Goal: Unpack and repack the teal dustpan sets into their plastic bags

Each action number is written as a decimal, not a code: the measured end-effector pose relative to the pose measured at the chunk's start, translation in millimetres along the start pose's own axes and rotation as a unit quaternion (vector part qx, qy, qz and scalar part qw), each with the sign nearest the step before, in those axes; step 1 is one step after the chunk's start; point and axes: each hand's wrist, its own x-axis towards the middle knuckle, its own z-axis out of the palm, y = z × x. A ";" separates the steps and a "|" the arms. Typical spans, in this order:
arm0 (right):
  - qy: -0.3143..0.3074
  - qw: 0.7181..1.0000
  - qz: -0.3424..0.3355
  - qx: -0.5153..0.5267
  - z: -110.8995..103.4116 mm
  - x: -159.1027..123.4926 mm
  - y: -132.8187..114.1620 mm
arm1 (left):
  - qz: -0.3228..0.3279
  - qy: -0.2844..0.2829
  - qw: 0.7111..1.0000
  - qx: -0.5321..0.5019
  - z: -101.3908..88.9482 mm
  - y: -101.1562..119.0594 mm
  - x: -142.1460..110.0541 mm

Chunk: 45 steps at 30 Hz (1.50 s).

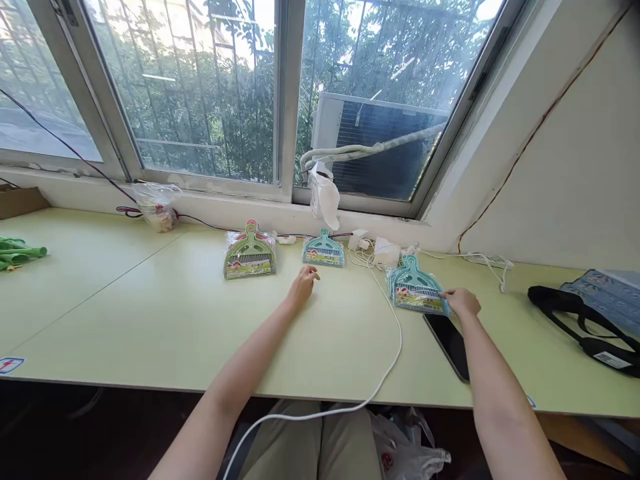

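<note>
Three wrapped lots of small brushes and pans lie on our table (150,320): the green set (251,257) on the left with pink showing behind its handle, the middle blue set (323,250), and the right blue sets (416,288), overlapping in a pile. Each lot shows bristles and a printed label through clear plastic. The clear bag (161,208) at the far left holds something tan and red. The brown box (23,201) stands at the left edge.

We have our left hand (303,285) just in front of the middle blue set, to the right of the green set; its fingers curl loosely, partly open, with nothing in them. Our right hand (463,302) is at the right edge of the right blue sets, fingers bent and fingertips touching the wrapping; we cannot tell whether they pinch it. The phone (449,343) lies on the near side of that pile, partly behind our right forearm. The white cable (397,333) loops between our arms and over the near edge.

We cannot see into the box, which the frame cuts off, as it does the green bundle (20,253) and the black strap (585,320). The contents of the bag below the table (410,453) are hard to make out.
</note>
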 end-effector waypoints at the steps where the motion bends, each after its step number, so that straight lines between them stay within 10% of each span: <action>1: 0.012 1.000 0.001 -0.014 -0.1 -0.8 -1.1 | 0.001 0.000 1.000 -0.003 0.7 -0.8 0.7; 13: 0.160 0.962 -0.219 0.034 -54.6 -37.3 -115.3 | -0.084 -0.005 0.980 -0.179 4.0 -0.5 7.5; 21: 0.013 0.944 -0.233 0.233 22.5 -140.7 -209.5 | -0.274 -0.134 0.783 -0.542 -9.2 2.3 11.7; 28: -0.017 0.924 -0.241 0.297 80.3 -183.3 -202.2 | -0.317 -0.106 0.749 -0.572 -16.5 2.9 2.6; 35: 0.038 0.829 -0.538 0.146 62.2 -211.7 -209.8 | -0.315 0.024 0.733 -0.602 -5.4 10.7 5.8; 45: 0.013 0.813 -0.578 0.073 64.0 -229.6 -219.3 | -0.295 0.128 0.753 -0.574 -18.0 1.3 12.4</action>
